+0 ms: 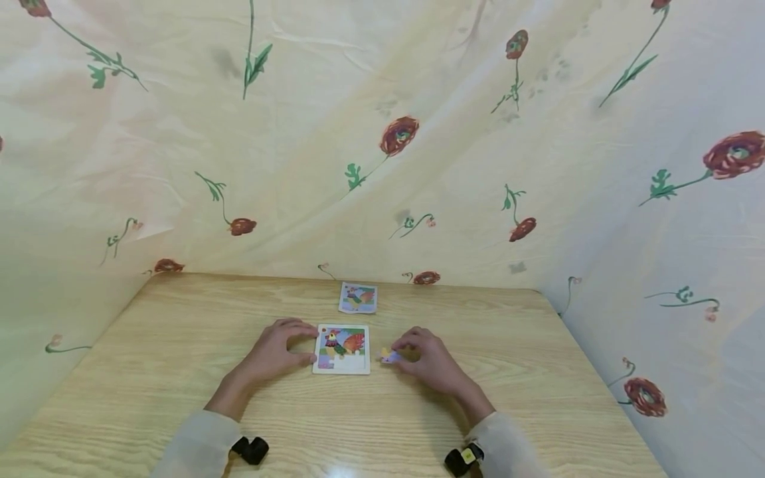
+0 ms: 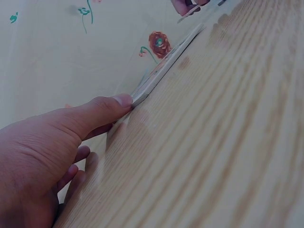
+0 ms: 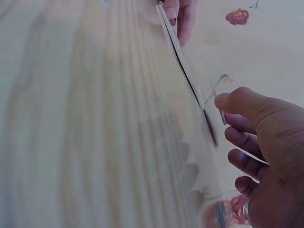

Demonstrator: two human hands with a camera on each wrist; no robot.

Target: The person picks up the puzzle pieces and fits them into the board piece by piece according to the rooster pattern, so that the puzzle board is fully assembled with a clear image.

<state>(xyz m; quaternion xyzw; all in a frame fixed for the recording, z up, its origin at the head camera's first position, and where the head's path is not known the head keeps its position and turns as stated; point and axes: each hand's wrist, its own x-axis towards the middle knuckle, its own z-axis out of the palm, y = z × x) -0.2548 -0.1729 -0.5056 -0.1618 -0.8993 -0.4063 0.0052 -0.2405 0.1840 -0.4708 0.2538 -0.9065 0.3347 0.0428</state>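
A square jigsaw puzzle tray (image 1: 341,370) with a white frame lies flat on the table and shows a rooster picture. White backing shows at its lower middle and right. My left hand (image 1: 276,352) touches the tray's left edge with thumb and fingertips; in the left wrist view the straight thumb (image 2: 107,111) meets the rim. Just right of the tray, my right hand (image 1: 431,362) pinches a small lilac and yellow puzzle piece (image 1: 390,357) between thumb and fingers. Edge-on in the right wrist view, that piece (image 3: 223,117) is held above the table, its other fingers loosely bent.
Behind the tray lies a small picture card (image 1: 358,298) with a similar rooster. The light wooden table (image 1: 335,425) meets a flowered cloth (image 1: 299,166) at its back and sides. Black wrist straps (image 1: 251,451) sit on both forearms.
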